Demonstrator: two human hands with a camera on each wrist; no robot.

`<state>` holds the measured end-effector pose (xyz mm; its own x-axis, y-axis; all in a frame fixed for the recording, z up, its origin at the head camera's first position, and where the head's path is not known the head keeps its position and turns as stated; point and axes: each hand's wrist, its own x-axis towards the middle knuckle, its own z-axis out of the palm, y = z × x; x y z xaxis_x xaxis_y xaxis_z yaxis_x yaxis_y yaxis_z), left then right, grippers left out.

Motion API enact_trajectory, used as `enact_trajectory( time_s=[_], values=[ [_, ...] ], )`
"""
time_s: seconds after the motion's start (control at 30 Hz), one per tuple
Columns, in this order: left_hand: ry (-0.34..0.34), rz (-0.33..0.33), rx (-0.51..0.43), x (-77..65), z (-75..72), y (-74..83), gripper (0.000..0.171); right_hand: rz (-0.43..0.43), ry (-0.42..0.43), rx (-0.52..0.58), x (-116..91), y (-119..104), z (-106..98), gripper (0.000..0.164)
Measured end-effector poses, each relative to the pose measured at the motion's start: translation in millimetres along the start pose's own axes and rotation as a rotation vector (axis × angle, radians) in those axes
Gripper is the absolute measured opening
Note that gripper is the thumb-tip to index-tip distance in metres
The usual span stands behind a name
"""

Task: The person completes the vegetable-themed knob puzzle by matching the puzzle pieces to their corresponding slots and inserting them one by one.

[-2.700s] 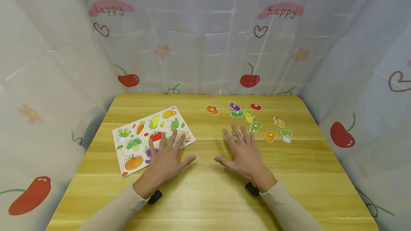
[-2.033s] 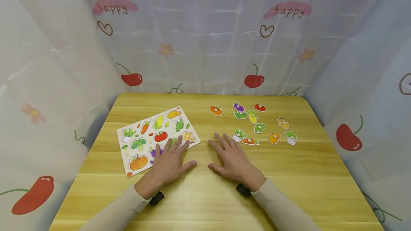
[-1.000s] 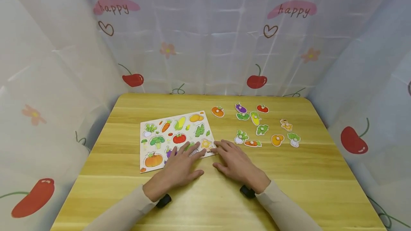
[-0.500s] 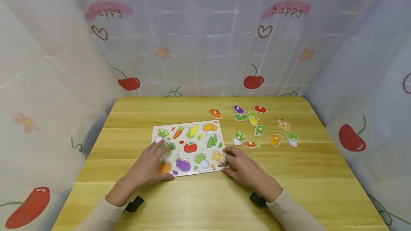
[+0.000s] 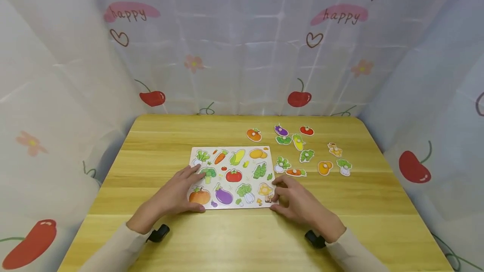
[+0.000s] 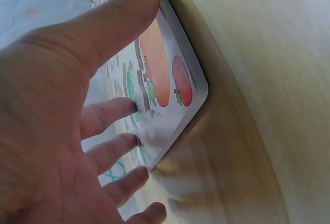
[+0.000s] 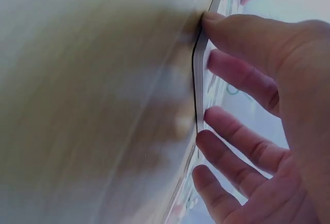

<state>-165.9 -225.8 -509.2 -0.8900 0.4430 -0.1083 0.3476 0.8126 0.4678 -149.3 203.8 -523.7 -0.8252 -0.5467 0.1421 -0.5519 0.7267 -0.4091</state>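
A flat vegetable puzzle board (image 5: 247, 181) lies squared to the front of the table. My left hand (image 5: 170, 194) is at its left end, thumb on the front edge and fingers spread, nearly straight, over the broccoli picture. In the left wrist view the index fingertip meets the face of the board (image 6: 170, 123). My right hand (image 5: 300, 202) holds the front right corner, fingers bent along the right side; the right wrist view shows its thumb on the board's edge (image 7: 198, 74). Closest to that hand lie a carrot piece (image 5: 296, 172) and a turnip piece (image 5: 281, 165).
More knobbed pieces lie loose at the back right: a pumpkin (image 5: 254, 134), an eggplant (image 5: 281, 130), a corn (image 5: 297, 142), a tomato (image 5: 306, 130), a mushroom (image 5: 335, 149) and others. Printed curtains (image 5: 242, 66) enclose the wooden table (image 5: 234, 238) on three sides.
The board has slid right and turned from slanted to straight. My left hand has shifted to its left end, and my right hand has come onto its right corner. Loose pieces stay put.
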Motion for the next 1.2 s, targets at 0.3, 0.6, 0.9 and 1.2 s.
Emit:
enact_trajectory(
  time_s=[0.3, 0.6, 0.9, 1.2],
  values=[
    [-0.01, -0.01, 0.0, -0.4, -0.6, -0.6, 0.113, 0.027, 0.092, 0.036, 13.1, 17.4, -12.3, 0.014],
    [0.009, -0.021, -0.025, -1.9, -6.7, -10.6, 0.119, 0.154, 0.153, 0.039, 45.0, 50.9, -26.8, 0.03],
    [0.006, -0.045, -0.017, -7.5, -10.1, -21.5, 0.121, 0.222, 0.104, 0.034, 61.9, 65.2, -19.3, 0.02],
    [-0.025, -0.046, 0.03, -5.2, -10.6, -22.6, 0.12, 0.284, 0.101, 0.048, 67.5, 70.5, -15.9, 0.012]
  ],
)
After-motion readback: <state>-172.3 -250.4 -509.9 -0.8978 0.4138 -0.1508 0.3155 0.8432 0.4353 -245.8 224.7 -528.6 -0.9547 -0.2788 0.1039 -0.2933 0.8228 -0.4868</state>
